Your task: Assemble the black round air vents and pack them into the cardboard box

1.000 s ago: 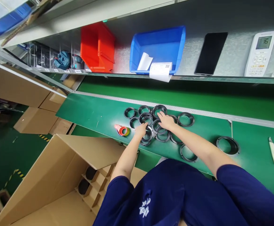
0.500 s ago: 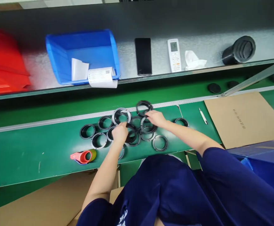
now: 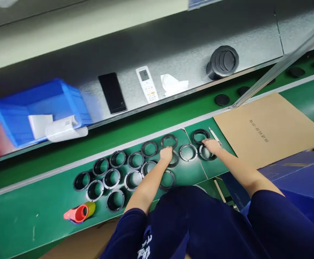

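Observation:
Several black rings [image 3: 111,178] with pale rims stand spread in loose rows over the green bench. My left hand [image 3: 166,154] is closed at the edge of a black ring [image 3: 174,159], the fingers partly hiding it. Above that hand lies another ring [image 3: 169,135]. Farther right, my right hand [image 3: 211,145] has its fingers closed at the near edge of a dark ring [image 3: 200,130]. One more ring [image 3: 206,158] lies just below those fingers, partly covered by them. Between the hands sits a silver-rimmed ring [image 3: 188,145].
A red and yellow tape dispenser [image 3: 80,213] lies at the bench's left front. A white cutter [image 3: 214,135] and a cardboard sheet [image 3: 267,133] are on the right. The shelf [image 3: 183,72] holds a blue bin [image 3: 40,104], phone [image 3: 112,92], remote [image 3: 147,84], tissue [image 3: 173,85] and black cylinder [image 3: 223,62].
The view has swung right and tilted. The clustered, partly stacked rings are now spread out across the bench. Both hands have moved right along it, the right one near the cutter.

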Tool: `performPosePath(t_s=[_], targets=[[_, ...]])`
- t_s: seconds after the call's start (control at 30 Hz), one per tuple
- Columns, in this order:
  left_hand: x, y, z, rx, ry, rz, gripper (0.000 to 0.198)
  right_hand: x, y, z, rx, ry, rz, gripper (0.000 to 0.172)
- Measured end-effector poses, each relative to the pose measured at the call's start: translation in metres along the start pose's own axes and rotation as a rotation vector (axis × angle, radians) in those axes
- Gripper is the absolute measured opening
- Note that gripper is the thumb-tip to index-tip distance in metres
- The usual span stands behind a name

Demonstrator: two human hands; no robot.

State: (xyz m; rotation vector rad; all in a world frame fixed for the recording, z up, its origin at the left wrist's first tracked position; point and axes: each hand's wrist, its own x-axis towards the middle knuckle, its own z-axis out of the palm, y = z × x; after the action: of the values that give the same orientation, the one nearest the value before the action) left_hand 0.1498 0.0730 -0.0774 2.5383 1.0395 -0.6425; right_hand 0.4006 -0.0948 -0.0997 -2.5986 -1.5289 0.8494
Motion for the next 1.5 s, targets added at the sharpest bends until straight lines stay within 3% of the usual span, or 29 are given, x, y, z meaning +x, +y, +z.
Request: performPosePath(t_s=[0.13, 0.3, 0.43, 0.53, 0.63, 0.73, 0.8, 0.87, 1.0, 1.07, 1.17, 1.23, 1.33, 1.37, 1.4, 1.43, 1.5], targets=[[0.01, -0.006, 0.004, 0.044, -0.049, -0.056, 0.05, 0.032, 0.011, 0.001, 0.296, 0.019, 0.101, 0.037], [0.003, -0.021, 0.015, -0.033, 0.002, -0.039, 0.077, 0.119, 0.068, -0.055, 0.738, 0.25, 0.392, 0.026], [-0.027, -0.05, 0.041, -0.261, 0.243, 0.054, 0.057, 0.193, 0.124, -0.102, 1.12, 0.51, 0.674, 0.024], [-0.052, -0.074, 0.062, -0.335, 0.386, 0.068, 0.046, 0.23, 0.153, -0.119, 1.391, 0.646, 0.827, 0.015], [-0.07, -0.084, 0.072, -0.388, 0.43, 0.036, 0.042, 0.253, 0.166, -0.127, 1.631, 0.693, 0.901, 0.014], [-0.069, -0.077, 0.068, -0.484, 0.425, 0.03, 0.04, 0.266, 0.16, -0.134, 1.824, 0.69, 0.887, 0.022], [-0.057, -0.066, 0.057, -0.581, 0.416, 0.008, 0.037, 0.267, 0.142, -0.137, 1.937, 0.654, 0.825, 0.025], [-0.037, -0.05, 0.041, -0.705, 0.394, -0.044, 0.033, 0.259, 0.106, -0.134, 2.038, 0.547, 0.74, 0.025], [0.0, -0.015, -0.007, -1.131, 0.343, -0.138, 0.035, 0.205, -0.009, -0.094, 2.166, 0.131, 0.564, 0.017], [0.009, -0.006, -0.031, -1.506, 0.324, -0.071, 0.068, 0.157, -0.074, -0.064, 2.211, -0.136, 0.414, 0.013], [0.0, -0.014, -0.056, -1.922, 0.341, 0.063, 0.094, 0.076, -0.159, -0.027, 2.199, -0.531, 0.173, 0.021], [-0.02, -0.028, -0.064, -2.074, 0.332, 0.056, 0.091, 0.027, -0.199, -0.012, 2.088, -0.745, 0.048, 0.027], [-0.062, -0.048, -0.069, -2.259, 0.293, -0.025, 0.078, -0.03, -0.234, -0.01, 1.727, -1.002, -0.222, 0.035], [-0.076, -0.053, -0.069, -2.317, 0.286, -0.03, 0.078, -0.044, -0.239, -0.014, 1.564, -1.024, -0.342, 0.039], [-0.088, -0.057, -0.068, -2.37, 0.287, -0.023, 0.078, -0.056, -0.242, -0.02, 1.406, -0.968, -0.459, 0.04], [-0.098, -0.06, -0.066, -2.418, 0.291, -0.008, 0.079, -0.064, -0.244, -0.028, 1.259, -0.822, -0.568, 0.039], [-0.114, -0.063, -0.061, -2.503, 0.261, 0.032, 0.08, -0.075, -0.247, -0.044, 0.972, -0.331, -0.746, 0.041]])
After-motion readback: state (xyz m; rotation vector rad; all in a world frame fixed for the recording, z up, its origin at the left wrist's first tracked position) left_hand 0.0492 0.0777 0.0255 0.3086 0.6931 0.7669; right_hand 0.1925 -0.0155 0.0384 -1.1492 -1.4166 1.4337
